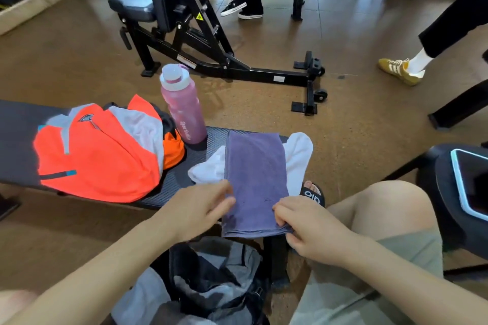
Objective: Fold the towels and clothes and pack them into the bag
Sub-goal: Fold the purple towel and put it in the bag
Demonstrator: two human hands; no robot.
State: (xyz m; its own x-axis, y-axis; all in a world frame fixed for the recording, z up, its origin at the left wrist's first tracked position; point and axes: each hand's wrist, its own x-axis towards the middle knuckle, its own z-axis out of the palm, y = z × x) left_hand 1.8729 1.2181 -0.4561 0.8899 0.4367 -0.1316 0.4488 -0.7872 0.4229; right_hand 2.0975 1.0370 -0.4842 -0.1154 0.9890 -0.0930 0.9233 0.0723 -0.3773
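Brown gym flooring [264, 42] is spreading out around you, with a black weight machine [190, 31] standing at twelve o'clock and a long black bench [18, 145] running across in front of your knees. On that bench, at nine o'clock, an orange and grey jacket [100, 153] is lying in a loose heap. Your bag [211, 282] is sitting open on the floor at six o'clock, dark grey, directly below the bench edge. You are working on a purple towel [254, 179], folded into a long strip, lying lengthwise on the bench with its near end hanging over the edge above the bag. A white cloth [298, 158] is lying under it, showing on both sides. A pink bottle [182, 105] is standing upright at eleven o'clock, just beside the jacket.

Your left hand [195, 211] is reaching in from seven o'clock, fingers curled, pinching the towel's left edge. Your right hand [309, 229] is coming in from five o'clock, knuckles up, fingers pinching the near right corner of the towel.
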